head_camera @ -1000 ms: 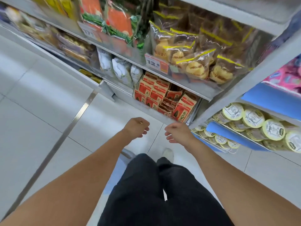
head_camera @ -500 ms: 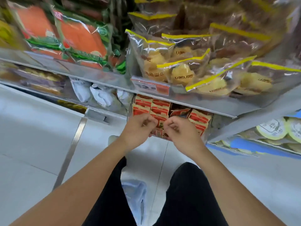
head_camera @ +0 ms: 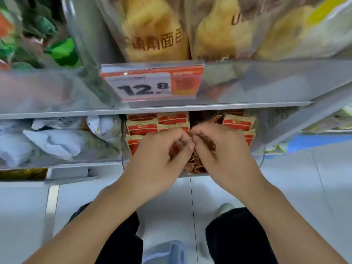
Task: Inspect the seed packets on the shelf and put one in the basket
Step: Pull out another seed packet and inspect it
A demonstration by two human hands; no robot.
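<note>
We have both hands down in the low shelf bin among the packets (head_camera: 142, 128): red-and-tan sachets standing in rows behind a clear front lip (head_camera: 260, 157). Our left hand (head_camera: 156, 159) and right hand (head_camera: 219, 155) meet knuckle to knuckle at the middle of the bin, fingers curled inward. Blur hides the fingertips, so we cannot tell whether either hand has actually pinched a packet or is only riffling through them.

The risk, as we judge it, is dragging neighbours along: the sachets are packed tight and overlapping, so lifting one could tip others over the lip onto the floor (head_camera: 285, 187). A weak pinch on a slick packet could also drop it.

Room is narrow. The upper shelf edge (head_camera: 57, 111) with its price tag (head_camera: 152, 85) hangs just above our knuckles, so the way out is toward us and down, not up. White bags (head_camera: 55, 141) crowd the left. What looks like the basket (head_camera: 171, 252), pale blue, sits on the floor between our legs, directly below.
</note>
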